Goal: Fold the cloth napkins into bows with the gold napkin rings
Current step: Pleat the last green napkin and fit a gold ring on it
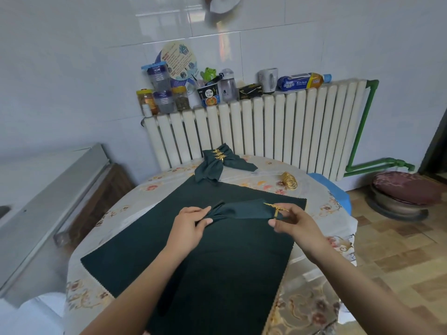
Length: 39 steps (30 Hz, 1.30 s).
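A folded dark green napkin (242,210) is held just above a large flat green cloth (217,257) on the round table. My left hand (191,223) pinches the napkin's gathered left end. My right hand (294,222) holds a gold napkin ring (276,209) that sits around the napkin's right end. Several finished napkin bows (217,163) with gold rings lie stacked at the table's far edge. A pile of loose gold rings (289,181) lies at the far right of the table.
The table wears a floral tablecloth (321,213). A white radiator (261,131) stands behind it, topped with jars, cups and bottles. A grey metal counter (48,204) runs along the left. A round cushioned stool (401,194) stands on the floor to the right.
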Each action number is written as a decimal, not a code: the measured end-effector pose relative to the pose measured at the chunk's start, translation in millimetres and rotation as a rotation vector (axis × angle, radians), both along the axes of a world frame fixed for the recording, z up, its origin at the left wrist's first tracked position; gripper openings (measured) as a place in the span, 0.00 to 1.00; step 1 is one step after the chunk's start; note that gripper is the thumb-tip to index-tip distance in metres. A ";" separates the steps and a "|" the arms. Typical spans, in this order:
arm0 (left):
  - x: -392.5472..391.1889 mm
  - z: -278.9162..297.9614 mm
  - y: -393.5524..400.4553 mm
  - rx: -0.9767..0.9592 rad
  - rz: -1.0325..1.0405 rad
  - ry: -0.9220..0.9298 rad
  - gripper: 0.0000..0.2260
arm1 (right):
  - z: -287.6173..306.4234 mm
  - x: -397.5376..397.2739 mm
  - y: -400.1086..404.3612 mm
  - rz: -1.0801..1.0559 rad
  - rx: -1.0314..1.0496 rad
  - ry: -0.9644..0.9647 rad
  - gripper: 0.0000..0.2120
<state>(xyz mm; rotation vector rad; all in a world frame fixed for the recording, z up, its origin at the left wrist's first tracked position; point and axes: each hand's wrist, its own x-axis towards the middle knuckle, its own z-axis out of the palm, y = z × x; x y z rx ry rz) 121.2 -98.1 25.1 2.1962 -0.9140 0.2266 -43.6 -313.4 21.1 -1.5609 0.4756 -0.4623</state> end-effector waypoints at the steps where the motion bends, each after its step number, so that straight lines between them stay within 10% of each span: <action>1: -1.2 -0.7 0.2 0.000 -0.012 -0.009 0.14 | 1.2 0.4 1.9 0.006 0.002 -0.021 0.16; 16: -5.0 -1.9 15.3 0.066 -0.243 -0.255 0.15 | 22.6 0.7 1.9 0.441 -0.495 0.201 0.16; 26: -20.2 -8.3 2.3 0.110 -0.233 -0.232 0.15 | 19.2 22.0 47.6 0.210 -1.017 0.305 0.21; 39: -21.1 -15.2 10.1 0.154 -0.396 -0.121 0.14 | 10.1 32.5 41.4 0.533 -0.493 0.410 0.31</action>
